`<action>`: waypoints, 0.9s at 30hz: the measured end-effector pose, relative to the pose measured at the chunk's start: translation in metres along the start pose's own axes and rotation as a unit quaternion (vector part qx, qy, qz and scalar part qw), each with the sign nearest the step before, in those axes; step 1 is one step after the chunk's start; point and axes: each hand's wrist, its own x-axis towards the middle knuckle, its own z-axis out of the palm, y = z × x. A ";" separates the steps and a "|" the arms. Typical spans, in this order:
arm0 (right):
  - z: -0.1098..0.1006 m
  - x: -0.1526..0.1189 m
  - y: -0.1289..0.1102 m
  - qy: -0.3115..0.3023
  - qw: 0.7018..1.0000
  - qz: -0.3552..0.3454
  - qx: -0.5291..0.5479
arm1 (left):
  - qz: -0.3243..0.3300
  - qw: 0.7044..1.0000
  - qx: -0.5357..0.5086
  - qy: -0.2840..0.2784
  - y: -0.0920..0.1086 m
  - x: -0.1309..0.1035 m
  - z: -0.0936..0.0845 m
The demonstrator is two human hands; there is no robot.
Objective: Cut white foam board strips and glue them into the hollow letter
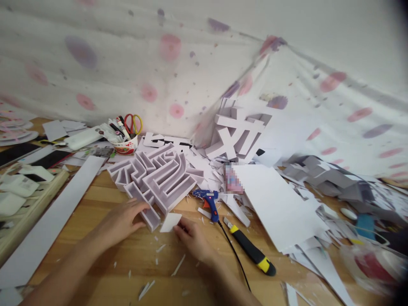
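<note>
A hollow white foam-board character (159, 187), its channels open upward, lies on the wooden table. My left hand (129, 219) grips its near left edge, fingers over the wall and thumb in front. Between the thumb and fingers of my right hand (191, 238) is a small flat white board piece (170, 222), held close to the character's near corner. A blue glue gun (208, 202) lies just beyond my right hand, its cord trailing toward me. Right of the cord rests a black and yellow utility knife (250, 248) with its tip pointing away.
Behind stands another white board character (239, 131). A large white sheet (277, 204) and heaped offcuts occupy the right. At the back left are a tub (126, 146) of pens and scissors, a long white strip (57, 216) and a power strip (32, 212) with plugs.
</note>
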 end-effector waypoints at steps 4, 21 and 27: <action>0.002 0.006 0.000 -0.001 1.000 0.002 -0.020 | -0.009 1.000 -0.004 0.020 -0.004 0.000 0.000; 0.000 0.006 -0.019 -0.066 0.970 0.040 0.232 | -0.173 0.921 -0.337 0.092 0.047 -0.015 0.005; 0.012 0.007 -0.012 -0.068 0.932 0.095 0.343 | -0.112 0.884 -0.454 0.006 0.076 -0.015 0.039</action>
